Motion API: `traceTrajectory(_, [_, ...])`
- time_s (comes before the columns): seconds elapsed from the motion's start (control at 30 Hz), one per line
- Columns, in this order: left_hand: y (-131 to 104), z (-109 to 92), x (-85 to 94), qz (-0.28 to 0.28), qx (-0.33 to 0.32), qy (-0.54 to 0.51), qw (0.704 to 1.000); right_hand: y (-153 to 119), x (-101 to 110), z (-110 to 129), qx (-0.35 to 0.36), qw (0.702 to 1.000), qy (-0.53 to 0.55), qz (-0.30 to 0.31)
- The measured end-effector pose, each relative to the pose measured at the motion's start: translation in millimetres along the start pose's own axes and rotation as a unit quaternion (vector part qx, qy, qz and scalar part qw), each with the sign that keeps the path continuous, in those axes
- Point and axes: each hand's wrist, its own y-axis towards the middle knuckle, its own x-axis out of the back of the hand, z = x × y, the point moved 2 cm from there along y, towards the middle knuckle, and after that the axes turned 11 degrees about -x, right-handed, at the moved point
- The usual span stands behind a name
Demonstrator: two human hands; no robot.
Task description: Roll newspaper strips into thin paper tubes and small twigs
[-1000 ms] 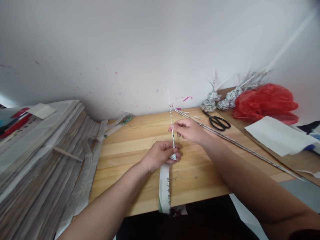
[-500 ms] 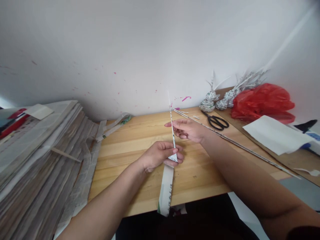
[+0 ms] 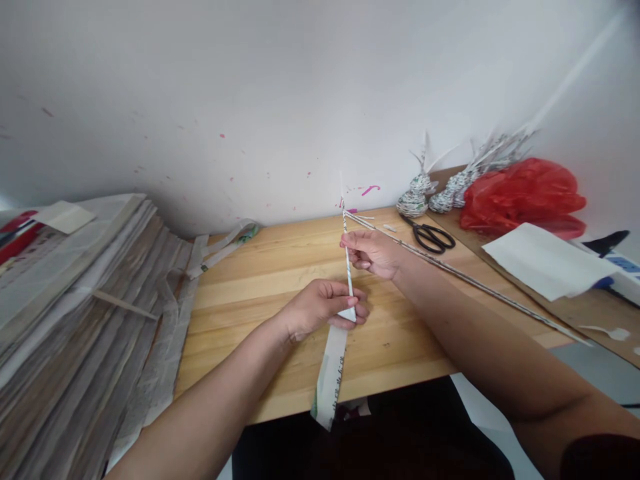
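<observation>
A thin rolled paper stick (image 3: 349,272) stands nearly upright between my hands, its tip pointing at the wall. My left hand (image 3: 327,304) pinches its lower end, thumb on top, where the roll widens into a flat strip. That loose paper strip (image 3: 332,373), printed along one edge, hangs from below the left fingers past the table edge. Higher up, my right hand (image 3: 373,252) is closed with thumb and forefinger on the stick.
A tall newspaper stack (image 3: 100,293) fills the left. Long paper sticks (image 3: 465,280) lie diagonally at right, by black scissors (image 3: 434,238). Behind are a woven paper piece (image 3: 416,195), a red plastic bag (image 3: 525,197) and a white sheet (image 3: 547,260). The wall (image 3: 280,100) rises behind the table (image 3: 240,293).
My right thumb and forefinger have closed on the paper stick; before, the fingers were looser around it. My left hand keeps its pinch. The whole view has shifted slightly.
</observation>
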Motion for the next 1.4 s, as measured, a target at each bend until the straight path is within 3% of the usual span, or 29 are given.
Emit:
traceTrajectory(0.1, [0.0,-1.8,0.1,-0.01,0.002,-0.006,1.0,-2.4,0.9,2.6,0.001,1.0,-0.004,-0.003])
traceTrajectory(0.27, [0.8,-4.5,2.2,-0.016,-0.006,-0.025,1.0,-9.8,2.9,7.1,-0.037,0.996,-0.052,0.064])
traceTrajectory(0.57, [0.0,-1.7,-1.7,-0.013,-0.003,0.002,1.0,-6.0,-3.1,2.0,-0.028,0.996,-0.08,-0.007])
traceTrajectory(0.8, [-0.5,-5.7,2.2,-0.007,-0.002,-0.007,1.0,-11.2,-5.5,3.2,-0.061,0.986,-0.107,0.112])
traceTrajectory(1.03, [-0.3,-5.4,0.1,-0.011,-0.008,0.004,1.0,-6.8,-7.4,-0.8,-0.052,0.991,-0.094,0.076])
traceTrajectory(1.23, [0.7,-4.6,0.8,-0.002,-0.022,0.009,1.0,-10.2,-14.9,-0.4,-0.02,0.994,-0.108,0.008])
traceTrajectory(1.4, [1.9,-2.7,4.3,-0.001,-0.041,-0.016,0.999,-12.0,-13.7,-0.2,-0.036,0.984,-0.155,0.079])
